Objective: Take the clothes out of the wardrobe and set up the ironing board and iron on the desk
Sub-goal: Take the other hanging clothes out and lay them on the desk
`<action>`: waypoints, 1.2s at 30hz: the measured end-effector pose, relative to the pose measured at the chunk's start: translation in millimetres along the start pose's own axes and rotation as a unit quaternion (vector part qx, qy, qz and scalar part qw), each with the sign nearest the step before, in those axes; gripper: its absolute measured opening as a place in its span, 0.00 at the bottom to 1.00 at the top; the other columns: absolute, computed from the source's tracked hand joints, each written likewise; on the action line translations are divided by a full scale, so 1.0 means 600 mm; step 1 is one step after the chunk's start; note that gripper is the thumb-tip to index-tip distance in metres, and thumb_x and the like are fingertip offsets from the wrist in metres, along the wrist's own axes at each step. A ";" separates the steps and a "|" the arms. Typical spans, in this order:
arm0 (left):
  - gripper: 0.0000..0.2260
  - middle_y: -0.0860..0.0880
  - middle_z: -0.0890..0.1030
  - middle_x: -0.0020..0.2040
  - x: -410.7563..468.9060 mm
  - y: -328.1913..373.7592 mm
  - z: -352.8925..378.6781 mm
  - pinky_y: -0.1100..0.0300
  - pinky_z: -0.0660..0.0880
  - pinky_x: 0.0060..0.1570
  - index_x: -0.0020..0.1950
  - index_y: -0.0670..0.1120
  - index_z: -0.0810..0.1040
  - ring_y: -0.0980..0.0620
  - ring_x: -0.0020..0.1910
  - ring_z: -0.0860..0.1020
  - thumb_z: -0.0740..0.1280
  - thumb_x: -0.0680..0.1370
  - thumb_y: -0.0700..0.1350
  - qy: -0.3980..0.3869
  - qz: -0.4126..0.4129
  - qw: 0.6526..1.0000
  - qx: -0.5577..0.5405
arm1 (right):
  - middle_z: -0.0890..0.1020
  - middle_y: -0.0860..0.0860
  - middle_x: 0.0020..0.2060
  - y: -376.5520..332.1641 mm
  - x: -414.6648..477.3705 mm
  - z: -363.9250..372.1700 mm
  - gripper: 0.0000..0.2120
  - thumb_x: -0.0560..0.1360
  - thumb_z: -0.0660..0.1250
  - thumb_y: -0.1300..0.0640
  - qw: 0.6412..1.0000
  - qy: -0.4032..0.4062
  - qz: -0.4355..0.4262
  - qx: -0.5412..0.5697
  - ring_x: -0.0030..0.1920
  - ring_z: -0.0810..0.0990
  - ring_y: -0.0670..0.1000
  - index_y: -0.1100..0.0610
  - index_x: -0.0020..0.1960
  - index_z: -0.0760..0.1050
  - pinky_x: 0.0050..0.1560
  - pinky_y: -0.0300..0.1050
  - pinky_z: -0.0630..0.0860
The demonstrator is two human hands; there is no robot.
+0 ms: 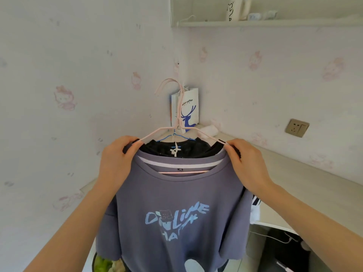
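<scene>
Clothes on hangers were being held up in front of the wearer, above the corner of the worktop. A purple T-shirt with pale blue lettering was hung on a pink hanger, and a black garment on a blue hanger was bunched just behind it. The left hand was closed on the left shoulder of the bundle, fingers pinched over cloth and hanger arm together; the right hand was closed in the same way on the right shoulder. The hooks were seen to be free, caught on nothing. No wardrobe was in view, so the step in hand was judged to be the carrying of the clothes to the worktop, with the taking-out apparently done. No ironing board or iron could be seen, and that part of the task was judged not yet begun. A paper coffee bag was stood in the far corner, and a wall socket was set to the right. The next move was thought to call for the bundle to be lowered flat onto bare worktop, clear of the bag, with both grips released together so the hangers would not slide apart.
</scene>
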State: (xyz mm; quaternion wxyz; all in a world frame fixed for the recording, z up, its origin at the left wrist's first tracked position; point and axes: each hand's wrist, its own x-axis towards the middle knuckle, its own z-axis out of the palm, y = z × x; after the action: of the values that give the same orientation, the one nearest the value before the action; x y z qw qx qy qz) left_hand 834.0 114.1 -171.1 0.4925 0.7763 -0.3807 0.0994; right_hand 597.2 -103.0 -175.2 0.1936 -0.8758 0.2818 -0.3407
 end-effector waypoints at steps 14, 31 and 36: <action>0.05 0.59 0.81 0.41 0.273 -0.091 0.126 0.77 0.68 0.40 0.47 0.53 0.81 0.63 0.43 0.76 0.66 0.78 0.49 0.004 -0.018 1.000 0.006 | 0.80 0.47 0.45 0.084 0.307 0.124 0.11 0.81 0.57 0.51 0.999 -0.003 0.001 0.032 0.45 0.76 0.48 0.52 0.51 0.77 0.46 0.40 0.69; 0.23 0.51 0.67 0.29 0.366 -0.436 0.369 0.59 0.62 0.34 0.30 0.46 0.69 0.51 0.32 0.67 0.61 0.78 0.60 -0.281 -0.307 0.907 0.061 | 0.80 0.47 0.42 0.377 0.442 0.464 0.10 0.81 0.58 0.51 0.964 -0.194 0.172 0.056 0.45 0.77 0.49 0.50 0.46 0.76 0.49 0.46 0.74; 0.12 0.53 0.81 0.40 0.318 -0.518 0.374 0.60 0.72 0.40 0.43 0.47 0.80 0.52 0.41 0.79 0.65 0.78 0.54 -0.321 -0.368 0.872 0.047 | 0.80 0.47 0.43 0.418 0.444 0.534 0.09 0.81 0.58 0.52 0.953 -0.229 0.187 0.060 0.45 0.77 0.48 0.51 0.48 0.76 0.49 0.45 0.74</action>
State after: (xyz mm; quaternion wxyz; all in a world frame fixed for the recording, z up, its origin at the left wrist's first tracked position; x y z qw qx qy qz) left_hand 1130.4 -98.5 -395.3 0.3075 0.8714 -0.1999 -0.3258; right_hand 895.0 -414.8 -400.6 0.3657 -0.8484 0.3680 -0.1052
